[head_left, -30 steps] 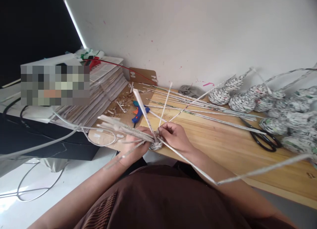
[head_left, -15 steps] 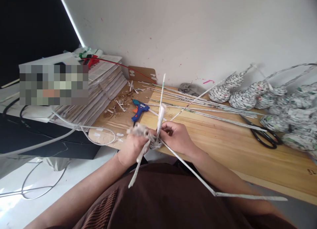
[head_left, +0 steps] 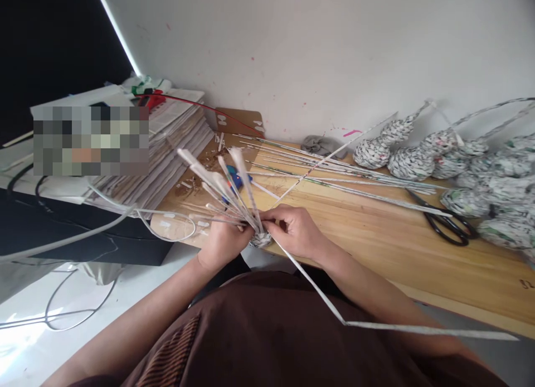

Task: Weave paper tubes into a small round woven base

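Observation:
Between my hands, at the table's near edge, is a small woven paper piece (head_left: pixel 261 240), its lower part showing under my fingers. Several rolled paper sticks (head_left: pixel 217 183) fan up and leftward from it, blurred at their tips. My left hand (head_left: pixel 229 236) is closed around the base of these sticks. Thumb and forefinger of my right hand (head_left: pixel 295 228) pinch at the weave, on a long paper strip (head_left: pixel 309 281). That strip runs down to the right, bends sharply and crosses over my right forearm. Part of the weave is hidden by my fingers.
A blue glue gun (head_left: pixel 239 178) lies behind the sticks. Loose paper sticks (head_left: pixel 334 167) stretch across the wooden table (head_left: pixel 376 242). Black scissors (head_left: pixel 447 228) and several woven gourd shapes (head_left: pixel 412 161) are at right. Stacked paper (head_left: pixel 167 153) and a white cable (head_left: pixel 167 242) are at left.
The upright sticks have swung round and now spread out to the left above my left hand. The bent end of the long strip has shifted further right. My right hand barely moved.

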The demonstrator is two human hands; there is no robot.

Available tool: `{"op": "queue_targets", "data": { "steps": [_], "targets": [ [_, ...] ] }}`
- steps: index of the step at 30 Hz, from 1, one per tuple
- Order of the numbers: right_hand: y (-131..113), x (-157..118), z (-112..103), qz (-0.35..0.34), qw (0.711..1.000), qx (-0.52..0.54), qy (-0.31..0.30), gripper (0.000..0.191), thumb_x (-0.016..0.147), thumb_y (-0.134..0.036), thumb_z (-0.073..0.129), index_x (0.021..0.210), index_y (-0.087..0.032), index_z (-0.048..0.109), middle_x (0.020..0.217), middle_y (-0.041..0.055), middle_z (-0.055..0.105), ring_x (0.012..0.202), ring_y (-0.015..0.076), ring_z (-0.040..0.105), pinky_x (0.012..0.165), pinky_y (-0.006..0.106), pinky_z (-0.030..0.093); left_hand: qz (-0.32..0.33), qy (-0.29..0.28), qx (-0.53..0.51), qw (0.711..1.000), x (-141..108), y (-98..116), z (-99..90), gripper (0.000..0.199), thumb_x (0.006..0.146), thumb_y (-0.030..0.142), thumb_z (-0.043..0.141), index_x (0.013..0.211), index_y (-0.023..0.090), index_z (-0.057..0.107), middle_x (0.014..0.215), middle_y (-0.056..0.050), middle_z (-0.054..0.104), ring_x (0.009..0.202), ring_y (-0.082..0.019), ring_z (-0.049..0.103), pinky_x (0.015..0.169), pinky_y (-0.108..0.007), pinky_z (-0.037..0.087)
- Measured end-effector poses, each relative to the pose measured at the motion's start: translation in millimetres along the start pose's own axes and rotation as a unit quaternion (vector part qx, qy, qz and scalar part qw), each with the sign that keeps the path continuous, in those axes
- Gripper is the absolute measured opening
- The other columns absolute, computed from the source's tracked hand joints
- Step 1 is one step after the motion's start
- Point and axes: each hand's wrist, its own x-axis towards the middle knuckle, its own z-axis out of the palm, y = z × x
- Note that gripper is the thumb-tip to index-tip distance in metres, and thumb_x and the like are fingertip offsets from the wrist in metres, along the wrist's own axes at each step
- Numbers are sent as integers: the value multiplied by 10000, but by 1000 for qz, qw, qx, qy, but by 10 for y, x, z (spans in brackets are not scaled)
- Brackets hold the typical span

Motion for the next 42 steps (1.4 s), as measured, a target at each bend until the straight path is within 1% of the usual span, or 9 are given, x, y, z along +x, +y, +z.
{"op": "queue_targets", "data": {
  "steps": [10, 16, 21, 26, 29, 32, 35, 39, 42],
  "targets": [
    [-1, 17, -27, 9, 998, 56, 34, 218, 893, -172, 562, 993, -218, 751, 933, 31, 765, 809, 151, 715, 721, 259, 563, -33, 32, -71, 996, -22, -56, -17, 155, 791, 205, 617, 810, 195, 771, 837, -38, 782, 787, -207, 731, 744, -294, 574],
    [24, 53, -115, -19, 999, -48, 13, 80, 806, -141, 665, 822, -202, 713, 898, 30, 696, 814, 140, 640, 737, 262, 506, -14, 60, -31, 998, -69, -113, -22, 129, 798, 254, 640, 824, 204, 757, 868, -30, 785, 853, -225, 735, 820, -321, 576],
    [11, 41, -136, 16, 995, -100, -14, 83, 771, -169, 696, 828, -204, 647, 860, 10, 660, 777, 139, 586, 724, 270, 469, -16, 71, 20, 997, -96, -117, -17, 114, 791, 262, 641, 816, 208, 738, 850, -29, 772, 820, -215, 723, 808, -312, 570],
    [28, 31, -109, 83, 996, -25, -11, 270, 774, -409, 750, 850, -210, 584, 743, -21, 624, 640, 119, 542, 574, 233, 428, -7, 88, 47, 995, -98, -138, -3, 127, 814, 290, 647, 832, 213, 746, 862, -41, 769, 849, -221, 714, 841, -323, 563],
    [45, 31, -93, 138, 989, 47, 11, 366, 902, -509, 583, 714, -196, 565, 603, -20, 570, 540, 107, 518, 505, 226, 407, 16, 104, 61, 993, -74, -139, -9, 128, 832, 279, 632, 843, 215, 743, 874, -48, 768, 872, -230, 707, 873, -348, 552],
    [29, 13, -50, 188, 970, 149, -33, 521, 952, -556, 465, 613, -180, 591, 540, 3, 572, 468, 104, 522, 463, 230, 423, 38, 104, 67, 992, -44, -105, -23, 134, 841, 273, 616, 785, 210, 721, 839, -56, 757, 861, -229, 696, 862, -345, 543],
    [-18, -14, 12, 114, 978, 177, 1, 293, 931, -433, 569, 847, -180, 690, 734, 33, 689, 599, 126, 621, 558, 242, 508, 14, 65, 5, 998, -28, -67, -34, 138, 817, 289, 636, 722, 204, 691, 792, -69, 726, 847, -237, 672, 828, -349, 530],
    [-42, -28, 43, -9, 997, 40, 62, 162, 914, -206, 580, 1012, -225, 708, 951, 40, 737, 841, 151, 683, 776, 274, 541, -22, 23, -96, 995, -19, -49, -37, 62, 759, 260, 683, 723, 210, 694, 788, -56, 686, 831, -223, 635, 785, -331, 508],
    [-13, -26, 33, -16, 999, -3, 27, 142, 906, -187, 610, 980, -240, 718, 897, 11, 748, 773, 133, 684, 733, 248, 533, -77, -1, -305, 949, -7, -41, -28, 17, 737, 204, 690, 721, 207, 696, 771, -37, 643, 794, -187, 603, 693, -269, 499]
  ]
}}
